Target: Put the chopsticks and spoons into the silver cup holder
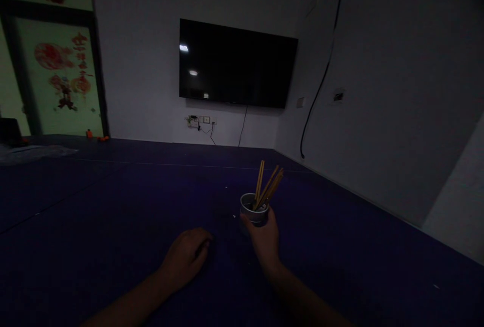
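Note:
A grey metal-looking cup [247,212] stands upright on the dark purple surface, with several wooden chopsticks [269,186] leaning in it toward the right. My right hand [264,239] is closed around the cup, its thumb at the near left and its fingers on the right side, partly hidden. To the left, apart from the cup, my left hand [188,254] rests on the surface. Its fingers bend loosely downward, a gap shows between thumb and fingers, and nothing is visible in it.
The purple surface [113,201] reaches back to the walls. A large dark television [238,65] hangs above some sockets [200,121]. A black cable [321,82] runs down the right wall. At the far left lie a plastic sheet [34,153] and small orange objects [89,134] beside a glass door.

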{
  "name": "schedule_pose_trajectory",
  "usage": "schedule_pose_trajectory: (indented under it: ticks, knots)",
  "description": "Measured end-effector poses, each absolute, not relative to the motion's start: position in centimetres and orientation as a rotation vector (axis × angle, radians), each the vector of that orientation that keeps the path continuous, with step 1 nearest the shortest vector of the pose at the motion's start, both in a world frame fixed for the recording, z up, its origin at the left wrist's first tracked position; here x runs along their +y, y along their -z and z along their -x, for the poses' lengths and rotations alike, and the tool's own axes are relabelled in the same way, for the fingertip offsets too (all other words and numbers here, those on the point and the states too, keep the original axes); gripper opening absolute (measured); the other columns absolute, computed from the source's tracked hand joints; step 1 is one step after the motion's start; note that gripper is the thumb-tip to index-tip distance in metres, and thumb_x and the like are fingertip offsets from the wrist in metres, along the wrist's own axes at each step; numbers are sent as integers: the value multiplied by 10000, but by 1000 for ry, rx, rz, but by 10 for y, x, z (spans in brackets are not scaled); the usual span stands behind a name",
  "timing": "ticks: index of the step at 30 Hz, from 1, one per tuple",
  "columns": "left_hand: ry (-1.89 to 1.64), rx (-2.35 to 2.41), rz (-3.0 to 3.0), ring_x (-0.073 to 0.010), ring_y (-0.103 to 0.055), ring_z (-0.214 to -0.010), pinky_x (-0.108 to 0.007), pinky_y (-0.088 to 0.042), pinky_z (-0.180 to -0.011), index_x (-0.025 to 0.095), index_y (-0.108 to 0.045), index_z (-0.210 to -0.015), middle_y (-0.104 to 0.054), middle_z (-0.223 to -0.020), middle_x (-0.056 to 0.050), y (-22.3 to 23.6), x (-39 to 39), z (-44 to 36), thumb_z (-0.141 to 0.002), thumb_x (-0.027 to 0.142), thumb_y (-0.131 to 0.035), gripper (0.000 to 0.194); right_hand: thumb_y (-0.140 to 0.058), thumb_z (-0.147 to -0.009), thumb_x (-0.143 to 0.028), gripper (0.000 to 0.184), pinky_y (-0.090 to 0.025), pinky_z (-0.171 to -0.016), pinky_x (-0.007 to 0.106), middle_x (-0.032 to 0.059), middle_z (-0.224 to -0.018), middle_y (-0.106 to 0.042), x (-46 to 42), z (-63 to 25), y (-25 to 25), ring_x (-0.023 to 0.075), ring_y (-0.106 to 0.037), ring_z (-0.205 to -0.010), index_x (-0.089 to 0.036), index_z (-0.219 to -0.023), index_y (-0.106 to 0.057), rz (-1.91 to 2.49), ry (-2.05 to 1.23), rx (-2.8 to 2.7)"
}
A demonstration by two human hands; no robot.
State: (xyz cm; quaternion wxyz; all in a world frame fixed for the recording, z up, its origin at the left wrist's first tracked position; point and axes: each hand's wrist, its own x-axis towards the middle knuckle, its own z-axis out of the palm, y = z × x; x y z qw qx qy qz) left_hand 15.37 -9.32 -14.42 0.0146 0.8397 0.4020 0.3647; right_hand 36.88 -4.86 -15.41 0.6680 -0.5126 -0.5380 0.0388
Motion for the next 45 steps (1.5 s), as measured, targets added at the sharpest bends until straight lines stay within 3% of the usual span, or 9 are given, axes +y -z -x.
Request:
schedule_pose_trajectory:
  ticks: [4,8,11,17,22,24,30,36,45]
  knots:
    - [-1198,1315,-2560,-195,-612,-907,-348,-507,-787,217,-555,-1094,-656,-1013,-71,148,-91,-153,-842,326,-462,290,-697,-640,-411,627,-459,-831,388,134,-1099,-617,-59,-360,142,267,-585,-997,-148,-1174,-500,1121,-158,-1215]
    - [-1228,1394,-2432,-251,-565,-1026,-415,-497,-826,238,-366,-1316,-572,-1188,-112,149,-92,-155,-744,479,-601,663,-733,-606,-393,600,-455,-859,438,141,-1077,-625,-77,-341,140,286,-588,-997,-149,-1115,-528,1086,-261,-1295]
    - [-1295,1333,-2349,-281,-550,-1040,-449,-487,-831,234,-289,-1354,-549,-1197,-131,145,-98,-161,-643,514,-686,861,-750,-591,-354,591,-493,-825,422,126,-1035,-650,-92,-325,144,275,-615,-956,-157,-1104,-534,976,-404,-1418]
    - [-1492,1247,-2300,-258,-577,-956,-397,-500,-774,216,-433,-1209,-591,-1069,-101,142,-104,-166,-641,434,-668,653,-756,-601,-313,596,-500,-845,421,97,-1070,-650,-103,-314,148,266,-611,-984,-198,-1145,-538,858,-513,-1581]
    - [-1564,1476,-2250,-282,-561,-962,-427,-485,-778,197,-439,-1196,-594,-1054,-111,137,-90,-155,-602,509,-678,712,-667,-731,-345,634,-441,-930,449,118,-1271,-527,-100,-322,148,261,-503,-1152,-216,-1305,-430,888,-396,-1677]
    - [-1619,1684,-2126,-294,-547,-992,-436,-473,-800,168,-453,-1177,-588,-1058,-124,134,-80,-144,-603,536,-668,714,-598,-798,-338,561,-455,-911,437,109,-1283,-518,-100,-325,148,245,-510,-1145,-240,-1321,-421,899,-358,-1729]
    - [-1609,2215,-1719,-342,-495,-1071,-450,-454,-824,137,-454,-1159,-571,-1077,-147,124,-46,-88,-598,619,-629,759,-505,-864,-310,229,-498,-796,361,57,-973,-680,-96,-326,147,194,-633,-886,-234,-1000,-673,951,-326,-1848]
    - [-1522,2431,-1399,-368,-466,-1110,-448,-451,-821,160,-434,-1199,-569,-1097,-132,123,-32,-46,-585,576,-666,777,-460,-888,-309,290,-442,-617,237,12,-714,-666,-94,-325,144,130,-605,-656,-196,-750,-688,1030,-379,-1953]
    - [-1516,2416,-1289,-374,-477,-1116,-443,-454,-831,146,-427,-1208,-572,-1107,-141,129,-28,-40,-575,582,-679,809,-437,-887,-326,346,-350,-541,220,-3,-619,-617,-90,-327,150,113,-538,-575,-193,-652,-653,1102,-312,-2011]
